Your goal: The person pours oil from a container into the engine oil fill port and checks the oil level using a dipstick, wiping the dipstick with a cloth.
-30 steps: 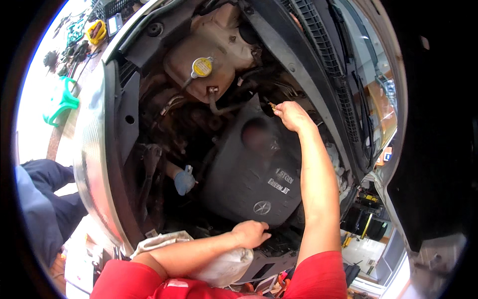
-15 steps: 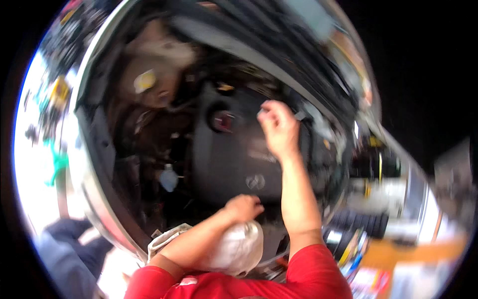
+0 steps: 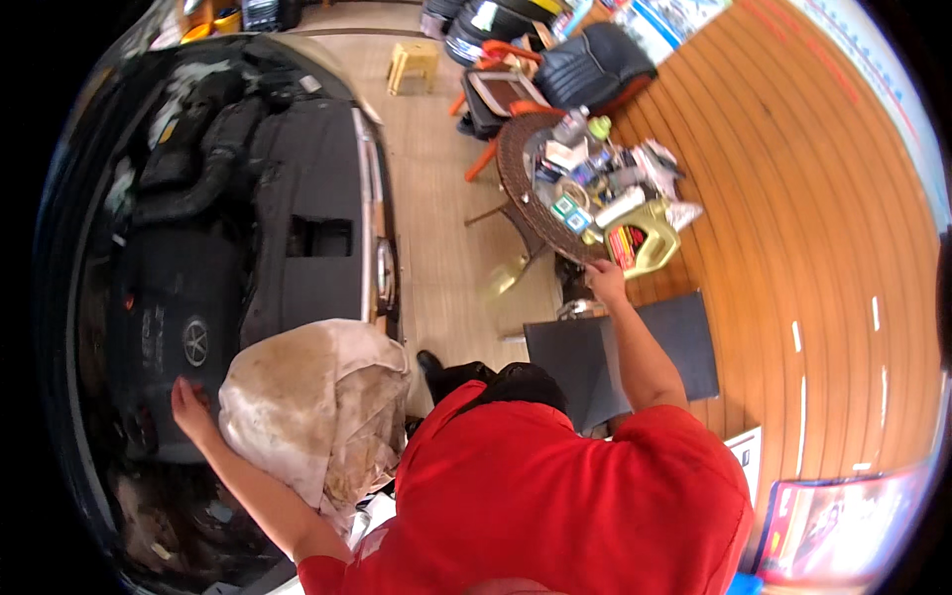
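Observation:
My left hand (image 3: pixel 190 405) is over the dark engine cover (image 3: pixel 159 337) of a car, below its round emblem and beside a stained, pale cloth (image 3: pixel 297 402). Its fingers look apart, with nothing visible in them. On the other side, my right hand (image 3: pixel 605 282) reaches to the near edge of a round table with a brown woven rim (image 3: pixel 513 169). Its fingers are pressed together; whatever they may hold is too small to make out. Just beyond those fingers stands a gold oil jug (image 3: pixel 650 241) with a red and dark label.
Bottles, small boxes and papers crowd the table. A black chair (image 3: pixel 600 67), stacked tyres (image 3: pixel 486 30) and a yellow stool (image 3: pixel 413 65) stand farther off. A dark flat panel (image 3: pixel 674 347) lies below my right forearm. Wooden slats (image 3: pixel 793 198) cover the right wall.
I have turned right, away from the engine bay. My right hand has gone from above the engine cover to the table; my left hand stays at the engine beside the cloth.

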`<state>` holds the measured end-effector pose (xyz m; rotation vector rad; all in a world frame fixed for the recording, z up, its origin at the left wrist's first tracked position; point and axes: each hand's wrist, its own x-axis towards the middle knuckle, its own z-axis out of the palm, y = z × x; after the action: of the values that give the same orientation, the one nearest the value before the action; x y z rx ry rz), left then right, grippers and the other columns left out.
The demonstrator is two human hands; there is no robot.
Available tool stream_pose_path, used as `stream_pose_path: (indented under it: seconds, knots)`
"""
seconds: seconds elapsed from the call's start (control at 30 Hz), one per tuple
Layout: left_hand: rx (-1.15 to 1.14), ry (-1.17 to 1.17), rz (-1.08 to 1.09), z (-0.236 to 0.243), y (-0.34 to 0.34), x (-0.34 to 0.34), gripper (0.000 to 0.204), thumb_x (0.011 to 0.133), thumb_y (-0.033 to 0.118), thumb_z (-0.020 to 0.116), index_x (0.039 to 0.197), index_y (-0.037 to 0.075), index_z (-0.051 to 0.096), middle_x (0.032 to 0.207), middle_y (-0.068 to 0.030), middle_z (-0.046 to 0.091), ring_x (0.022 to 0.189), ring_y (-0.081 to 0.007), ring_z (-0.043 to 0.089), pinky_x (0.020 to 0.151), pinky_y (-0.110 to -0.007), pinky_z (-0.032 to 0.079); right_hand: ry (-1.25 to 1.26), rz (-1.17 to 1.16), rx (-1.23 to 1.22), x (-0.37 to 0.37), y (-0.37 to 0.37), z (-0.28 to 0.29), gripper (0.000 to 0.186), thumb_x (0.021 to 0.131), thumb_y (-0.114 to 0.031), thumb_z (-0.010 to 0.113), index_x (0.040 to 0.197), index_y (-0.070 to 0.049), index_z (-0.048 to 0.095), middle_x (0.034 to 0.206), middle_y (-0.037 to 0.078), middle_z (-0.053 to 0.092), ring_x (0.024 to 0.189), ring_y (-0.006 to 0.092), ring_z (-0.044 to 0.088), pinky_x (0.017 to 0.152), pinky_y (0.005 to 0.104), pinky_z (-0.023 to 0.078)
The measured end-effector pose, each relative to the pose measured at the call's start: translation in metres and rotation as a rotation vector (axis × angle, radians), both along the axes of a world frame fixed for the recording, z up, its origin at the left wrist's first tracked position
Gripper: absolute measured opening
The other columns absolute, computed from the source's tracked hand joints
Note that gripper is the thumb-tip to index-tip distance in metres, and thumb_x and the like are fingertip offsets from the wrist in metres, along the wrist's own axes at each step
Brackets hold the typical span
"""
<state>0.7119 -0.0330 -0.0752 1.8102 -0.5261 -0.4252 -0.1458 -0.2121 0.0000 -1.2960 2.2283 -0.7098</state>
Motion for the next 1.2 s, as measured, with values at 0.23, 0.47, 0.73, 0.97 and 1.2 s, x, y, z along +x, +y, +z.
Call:
stream_pose_path:
  seconds: [0.23,0.47,0.73,0.97,1.2]
  knots:
    - [0.241,-0.358,0.079,0.124,0.036,-0.062,0.051,0.102,0.04,0.053,0.139,0.006,0.055,0.123,-0.0122,0.066,0.106,-0.0248,0.065,0.086,-0.038,0.053,-0.172,-0.565,-0.077,-0.211,0.03,-0.088,0.027,0.087,-0.02,0.073,0.103,0.001,0.069,0.075,0.007,0.064,0.056,0.0145,0.06,0.043,0.0286,0.046]
    - [0.321,-0.129,0.09,0.169,0.029,-0.223,0.056,0.1,0.042,0.053,0.141,0.004,0.051,0.119,-0.0151,0.065,0.104,-0.0264,0.062,0.085,-0.039,0.049,-0.064,-0.803,-0.192,-0.35,-0.041,-0.09,0.066,0.074,-0.018,0.084,0.13,0.001,0.056,0.119,0.016,0.065,0.104,0.0266,0.063,0.092,0.0378,0.049]
    - [0.355,-0.064,-0.432,0.183,-0.13,-0.352,0.05,0.1,0.033,0.057,0.14,0.003,0.053,0.121,-0.0091,0.066,0.104,-0.0157,0.063,0.085,-0.028,0.05,-0.412,-0.538,-0.584,-0.439,-0.068,-0.02,0.04,0.08,-0.005,0.075,0.118,-0.001,0.064,0.105,0.007,0.069,0.09,0.0168,0.064,0.078,0.0328,0.052]
    - [-0.015,0.047,-0.974,0.187,-0.204,-0.488,0.047,0.091,0.019,0.065,0.134,0.004,0.056,0.127,-0.0171,0.061,0.116,-0.0273,0.06,0.098,-0.039,0.048,-0.119,0.257,-0.335,-0.247,-0.078,0.168,0.035,0.086,-0.011,0.073,0.118,0.001,0.064,0.105,0.013,0.069,0.09,0.0208,0.065,0.079,0.033,0.052]
    - [-0.557,-0.718,-1.154,0.269,-0.178,-0.547,0.053,0.088,0.012,0.063,0.139,0.008,0.049,0.154,-0.0248,0.03,0.139,-0.046,0.035,0.114,-0.05,0.034,-0.005,1.025,-0.172,-0.025,-0.096,0.233,0.033,0.089,-0.012,0.072,0.118,0.004,0.065,0.109,0.019,0.069,0.094,0.0252,0.065,0.081,0.0339,0.052]
